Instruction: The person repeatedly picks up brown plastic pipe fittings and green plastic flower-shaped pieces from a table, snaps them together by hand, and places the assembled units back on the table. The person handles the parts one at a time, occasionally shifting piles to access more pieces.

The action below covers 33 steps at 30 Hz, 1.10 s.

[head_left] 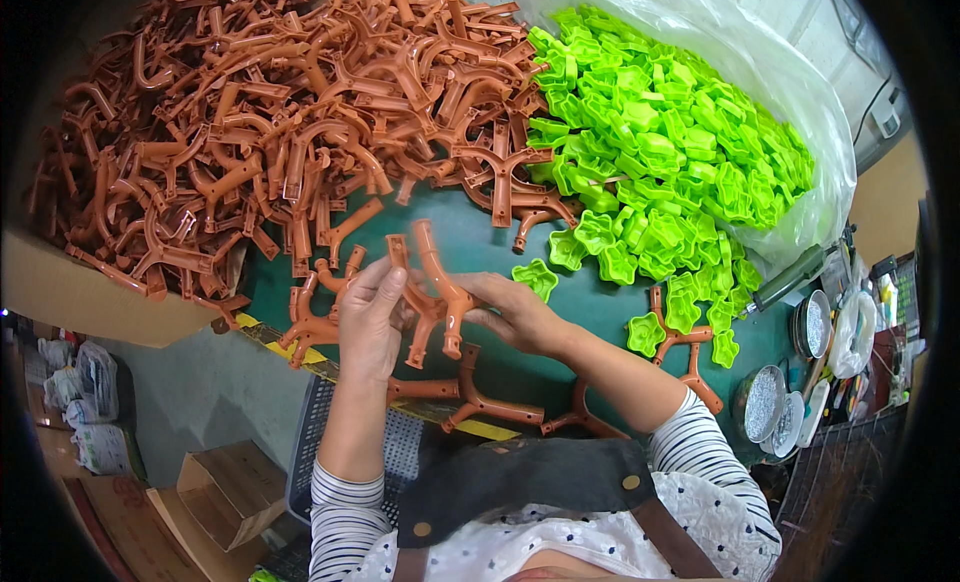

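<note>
My left hand (368,320) is closed round a brown Y-shaped plastic branch piece (421,304), its thumb pressed on the stem and its hollow side partly showing. My right hand (518,312) grips a second brown Y-shaped branch piece (436,267) by one arm, smooth side toward me. The two pieces are held side by side over the green table, close together; whether they touch I cannot tell. Below my hands more branch pieces (490,406) lie along the table's front edge. A lime-green star-shaped plastic part (536,279) lies just beyond my right hand.
A large heap of brown branch pieces (290,92) spills from a cardboard box (120,292) at the left. Lime-green parts (680,132) pour from a clear plastic bag (800,92) at the right. A screwdriver-like tool (790,282) and bowls of small metal pieces (765,394) sit at the right edge.
</note>
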Each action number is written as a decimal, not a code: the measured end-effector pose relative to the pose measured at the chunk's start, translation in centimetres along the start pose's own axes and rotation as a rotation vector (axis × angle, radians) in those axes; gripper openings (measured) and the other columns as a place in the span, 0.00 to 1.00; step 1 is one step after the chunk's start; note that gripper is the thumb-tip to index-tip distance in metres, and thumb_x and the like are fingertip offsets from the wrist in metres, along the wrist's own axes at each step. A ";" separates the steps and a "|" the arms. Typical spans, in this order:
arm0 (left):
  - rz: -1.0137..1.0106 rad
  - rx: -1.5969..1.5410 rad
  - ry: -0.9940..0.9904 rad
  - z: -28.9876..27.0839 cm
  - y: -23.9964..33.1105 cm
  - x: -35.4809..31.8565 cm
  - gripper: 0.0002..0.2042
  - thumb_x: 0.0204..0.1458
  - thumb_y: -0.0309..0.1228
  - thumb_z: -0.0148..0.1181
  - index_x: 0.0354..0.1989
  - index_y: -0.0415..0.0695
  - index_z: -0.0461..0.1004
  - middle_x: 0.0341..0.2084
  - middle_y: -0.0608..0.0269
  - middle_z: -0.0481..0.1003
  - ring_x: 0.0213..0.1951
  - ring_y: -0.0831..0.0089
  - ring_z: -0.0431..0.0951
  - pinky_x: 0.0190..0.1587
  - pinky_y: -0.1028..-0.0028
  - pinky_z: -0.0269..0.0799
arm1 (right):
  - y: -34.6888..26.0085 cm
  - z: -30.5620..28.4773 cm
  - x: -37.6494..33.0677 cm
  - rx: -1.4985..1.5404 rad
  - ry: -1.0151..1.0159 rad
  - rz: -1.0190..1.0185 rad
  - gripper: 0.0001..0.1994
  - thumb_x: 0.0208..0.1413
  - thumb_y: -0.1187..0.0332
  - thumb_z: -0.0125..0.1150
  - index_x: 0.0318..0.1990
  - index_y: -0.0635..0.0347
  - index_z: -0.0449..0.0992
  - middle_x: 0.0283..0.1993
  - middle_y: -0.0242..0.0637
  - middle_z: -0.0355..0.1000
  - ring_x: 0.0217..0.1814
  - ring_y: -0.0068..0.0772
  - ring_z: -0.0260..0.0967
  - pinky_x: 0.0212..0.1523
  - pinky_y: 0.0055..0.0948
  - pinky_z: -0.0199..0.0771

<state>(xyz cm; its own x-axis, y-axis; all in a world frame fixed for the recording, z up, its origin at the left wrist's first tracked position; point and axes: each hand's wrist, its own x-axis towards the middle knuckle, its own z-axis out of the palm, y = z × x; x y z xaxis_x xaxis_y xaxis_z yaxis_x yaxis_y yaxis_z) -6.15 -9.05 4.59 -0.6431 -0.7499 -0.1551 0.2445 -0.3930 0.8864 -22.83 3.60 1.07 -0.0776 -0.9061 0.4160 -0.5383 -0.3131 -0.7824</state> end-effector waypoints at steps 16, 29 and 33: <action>0.313 0.628 0.016 1.2 0.3 -3.1 0.13 0.57 0.26 0.61 0.49 0.36 0.74 0.34 0.63 0.79 0.31 0.82 0.76 0.32 0.79 0.72 | -1.7 -0.4 0.6 -0.467 -0.149 -0.145 0.24 0.55 0.49 0.62 0.52 0.55 0.74 0.40 0.40 0.77 0.40 0.48 0.75 0.39 0.41 0.74; 0.118 0.995 0.255 -7.1 4.6 4.7 0.17 0.64 0.39 0.54 0.45 0.34 0.77 0.27 0.60 0.77 0.27 0.76 0.73 0.32 0.72 0.68 | 2.0 4.2 8.7 -0.168 0.116 0.029 0.18 0.59 0.52 0.58 0.34 0.60 0.77 0.30 0.49 0.76 0.36 0.50 0.76 0.35 0.46 0.74; -0.027 1.255 0.216 -10.7 4.1 8.3 0.20 0.61 0.41 0.55 0.42 0.31 0.77 0.27 0.55 0.77 0.30 0.68 0.75 0.38 0.66 0.69 | 7.5 7.8 15.3 -0.385 0.008 0.065 0.09 0.59 0.65 0.56 0.39 0.61 0.77 0.41 0.49 0.76 0.48 0.48 0.74 0.48 0.42 0.74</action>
<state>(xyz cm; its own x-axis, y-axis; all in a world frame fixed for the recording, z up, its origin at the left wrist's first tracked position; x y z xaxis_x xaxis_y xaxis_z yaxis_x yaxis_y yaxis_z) -2.76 -22.60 2.26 -0.4779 -0.8668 -0.1421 -0.6939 0.2734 0.6662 -21.51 -14.83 -2.02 -0.1278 -0.9176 0.3764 -0.8073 -0.1243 -0.5769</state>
